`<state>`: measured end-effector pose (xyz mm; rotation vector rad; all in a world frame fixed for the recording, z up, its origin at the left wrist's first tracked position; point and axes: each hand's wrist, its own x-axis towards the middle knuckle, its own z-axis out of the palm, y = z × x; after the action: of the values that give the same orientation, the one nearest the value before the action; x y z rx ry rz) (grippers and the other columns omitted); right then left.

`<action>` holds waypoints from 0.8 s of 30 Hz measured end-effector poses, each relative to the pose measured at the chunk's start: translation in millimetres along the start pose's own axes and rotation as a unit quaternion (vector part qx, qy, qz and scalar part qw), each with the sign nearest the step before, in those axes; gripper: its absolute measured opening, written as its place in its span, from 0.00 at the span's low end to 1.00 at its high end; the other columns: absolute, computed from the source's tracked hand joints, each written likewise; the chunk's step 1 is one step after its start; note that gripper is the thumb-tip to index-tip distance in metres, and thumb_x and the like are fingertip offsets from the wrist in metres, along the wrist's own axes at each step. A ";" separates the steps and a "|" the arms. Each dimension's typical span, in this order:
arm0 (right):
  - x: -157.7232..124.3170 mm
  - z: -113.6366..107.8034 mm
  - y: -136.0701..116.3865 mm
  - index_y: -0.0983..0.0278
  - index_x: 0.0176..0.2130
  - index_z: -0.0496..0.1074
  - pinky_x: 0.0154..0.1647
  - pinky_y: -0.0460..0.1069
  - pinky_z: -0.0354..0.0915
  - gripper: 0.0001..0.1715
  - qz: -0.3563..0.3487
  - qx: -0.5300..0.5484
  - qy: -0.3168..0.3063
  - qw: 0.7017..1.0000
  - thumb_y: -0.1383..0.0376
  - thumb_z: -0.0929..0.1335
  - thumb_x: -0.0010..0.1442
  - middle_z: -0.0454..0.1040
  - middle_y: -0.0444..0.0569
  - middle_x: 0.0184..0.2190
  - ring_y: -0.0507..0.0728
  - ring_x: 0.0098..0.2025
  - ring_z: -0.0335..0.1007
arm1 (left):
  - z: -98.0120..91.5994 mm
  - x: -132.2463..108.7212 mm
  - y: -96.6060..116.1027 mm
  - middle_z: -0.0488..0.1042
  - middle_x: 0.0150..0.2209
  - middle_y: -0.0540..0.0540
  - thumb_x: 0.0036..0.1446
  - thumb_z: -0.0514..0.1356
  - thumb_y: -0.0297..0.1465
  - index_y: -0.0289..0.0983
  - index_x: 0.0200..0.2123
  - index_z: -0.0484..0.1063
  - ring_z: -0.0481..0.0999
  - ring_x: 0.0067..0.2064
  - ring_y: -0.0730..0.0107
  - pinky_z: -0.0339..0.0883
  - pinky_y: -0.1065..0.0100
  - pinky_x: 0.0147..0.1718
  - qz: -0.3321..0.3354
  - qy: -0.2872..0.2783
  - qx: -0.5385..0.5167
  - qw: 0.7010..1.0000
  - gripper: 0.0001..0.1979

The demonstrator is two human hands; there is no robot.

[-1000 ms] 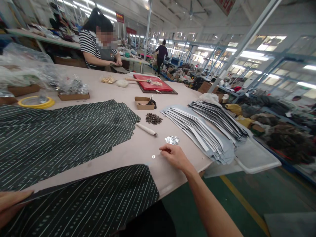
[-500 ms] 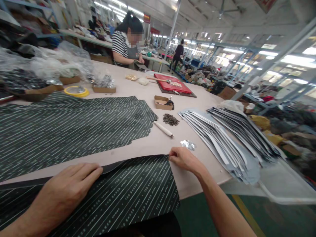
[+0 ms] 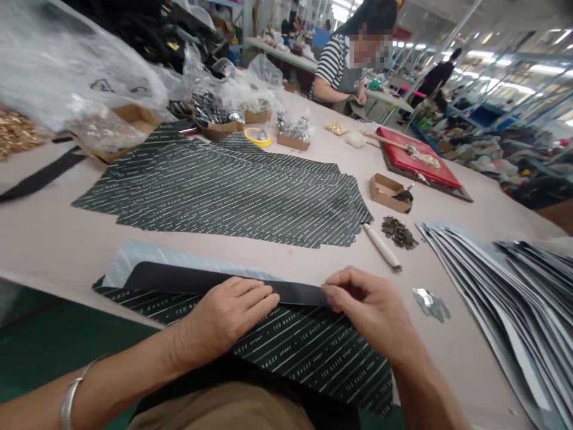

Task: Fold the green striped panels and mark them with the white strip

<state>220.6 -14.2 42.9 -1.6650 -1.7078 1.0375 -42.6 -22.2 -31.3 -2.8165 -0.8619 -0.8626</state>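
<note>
While on black strip [image 3: 179,278] | left hand [image 3: 226,319] flat, open | right hand [image 3: 369,310] pinching end

Single head-worn camera, person's own viewpoint, looking forward and down across long cutting table [image 3: 40,239]. Wide, curved view; frame rolled, near table edge slanting down toward right at lower left. Left hand [image 3: 226,319] and right hand [image 3: 369,310] very close, lower middle of frame. Seated co-worker [image 3: 335,74] farther off, top middle. Workshop depth recedes toward upper right.
</note>
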 end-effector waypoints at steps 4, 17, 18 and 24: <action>21.2 44.2 -4.0 0.64 0.30 0.78 0.27 0.45 0.64 0.08 0.020 0.033 -0.105 0.994 0.63 0.68 0.55 0.76 0.43 0.23 0.50 0.25 0.68 | 0.8 -6.5 2.5 0.77 0.51 0.43 0.66 0.54 0.23 0.36 0.51 0.73 0.76 0.51 0.61 0.72 0.61 0.49 -0.029 -0.045 -0.022 0.998 0.13; 38.4 68.7 1.7 0.65 0.30 0.79 0.24 0.44 0.63 0.09 0.080 -0.018 -0.143 0.986 0.63 0.69 0.53 0.75 0.44 0.22 0.50 0.22 0.66 | -0.8 -4.5 1.4 0.74 0.48 0.42 0.69 0.52 0.27 0.35 0.55 0.70 0.72 0.50 0.61 0.66 0.61 0.48 -0.069 -0.106 -0.086 0.988 0.15; 38.9 69.3 0.9 0.65 0.30 0.79 0.24 0.44 0.63 0.09 0.081 -0.019 -0.144 0.986 0.63 0.69 0.53 0.75 0.44 0.22 0.50 0.22 0.66 | -0.7 -4.5 1.2 0.74 0.48 0.42 0.68 0.53 0.26 0.35 0.55 0.70 0.72 0.49 0.62 0.66 0.61 0.48 -0.071 -0.106 -0.086 0.988 0.14; 39.6 70.8 -3.8 0.64 0.30 0.77 0.24 0.44 0.62 0.08 0.081 -0.050 -0.145 0.985 0.66 0.67 0.52 0.75 0.43 0.22 0.50 0.22 0.66 | 0.7 -6.1 1.2 0.74 0.46 0.43 0.67 0.54 0.26 0.35 0.53 0.71 0.73 0.47 0.62 0.67 0.60 0.45 -0.071 -0.116 -0.080 0.987 0.13</action>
<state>157.1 13.9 0.8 -1.8109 -1.8561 1.3480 -45.8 -26.0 -35.1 -3.0732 -1.0810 -0.6550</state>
